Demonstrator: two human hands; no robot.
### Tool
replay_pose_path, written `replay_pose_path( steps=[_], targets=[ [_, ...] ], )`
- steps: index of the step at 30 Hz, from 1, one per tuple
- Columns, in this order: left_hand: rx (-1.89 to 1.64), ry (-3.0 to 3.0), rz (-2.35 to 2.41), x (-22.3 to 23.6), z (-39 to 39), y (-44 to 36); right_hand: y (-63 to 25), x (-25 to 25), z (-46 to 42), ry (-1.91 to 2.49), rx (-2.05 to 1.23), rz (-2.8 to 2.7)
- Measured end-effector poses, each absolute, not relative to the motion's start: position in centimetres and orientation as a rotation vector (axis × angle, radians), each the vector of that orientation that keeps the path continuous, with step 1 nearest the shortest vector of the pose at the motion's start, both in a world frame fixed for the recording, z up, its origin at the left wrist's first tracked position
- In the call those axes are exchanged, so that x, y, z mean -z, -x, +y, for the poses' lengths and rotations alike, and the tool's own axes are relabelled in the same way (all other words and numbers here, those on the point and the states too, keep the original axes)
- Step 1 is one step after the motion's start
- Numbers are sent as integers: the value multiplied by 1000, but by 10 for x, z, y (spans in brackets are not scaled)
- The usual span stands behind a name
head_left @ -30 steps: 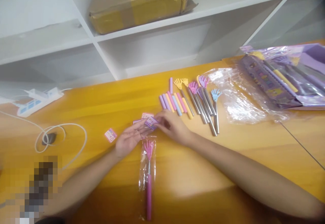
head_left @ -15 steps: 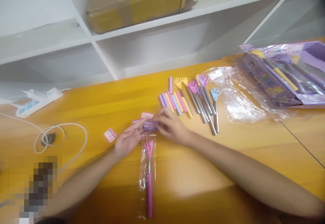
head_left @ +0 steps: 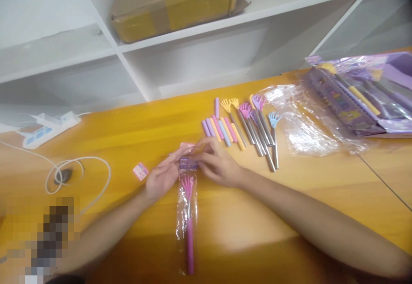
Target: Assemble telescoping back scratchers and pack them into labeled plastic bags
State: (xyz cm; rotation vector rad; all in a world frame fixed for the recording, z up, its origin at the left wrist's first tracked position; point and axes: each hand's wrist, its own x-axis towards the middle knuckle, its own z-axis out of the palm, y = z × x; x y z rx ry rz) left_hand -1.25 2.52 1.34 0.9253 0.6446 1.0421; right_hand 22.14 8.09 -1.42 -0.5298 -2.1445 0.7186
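Note:
A pink back scratcher [head_left: 189,241] lies in a clear plastic sleeve [head_left: 182,228], its claw end pointing away from me. Just beyond the claw, at the sleeve's top end, is a small purple printed card [head_left: 189,164]. My right hand [head_left: 219,164] pinches this card's right side between thumb and fingers. From the left, my left hand [head_left: 163,177] reaches in with fingers stretched out, fingertips beside the card. Partly hidden behind my fingers is a pink card [head_left: 187,147]. Another pink card [head_left: 140,171] lies apart on the left.
Several coloured handle tubes [head_left: 226,132] and several metal back scratchers [head_left: 259,123] lie beyond my right hand. Further right are crumpled clear plastic bags [head_left: 309,121] and a purple display box [head_left: 347,104]. A power strip [head_left: 51,129] and white cable [head_left: 107,176] are left. Shelves hold a cardboard box [head_left: 180,7].
The purple card has shifted slightly left and down toward the sleeve's top end. My right hand moved slightly with it; the back scratcher stays in place.

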Motion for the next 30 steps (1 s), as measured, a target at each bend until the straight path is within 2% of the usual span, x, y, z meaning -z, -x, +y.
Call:
replay_pose_path(
  steps=[8,14,17,21,27,30],
  targets=[
    [-1037,-967,639,-11,26,14,-219,17,82,605,-878,-2054],
    [-951,-1185,649,-5,19,13,-215,21,85,760,-1003,-1938],
    [-1017,-1295,706,0,13,11,-215,18,84,771,-992,-1850],
    [-1054,-1209,834,7,8,9,-216,12,81,704,-852,-1827],
    [-797,-1219,977,10,8,13,-218,17,76,549,-488,-1906],
    [-829,-1207,998,10,9,15,-219,22,76,568,-365,-2022]
  ],
)
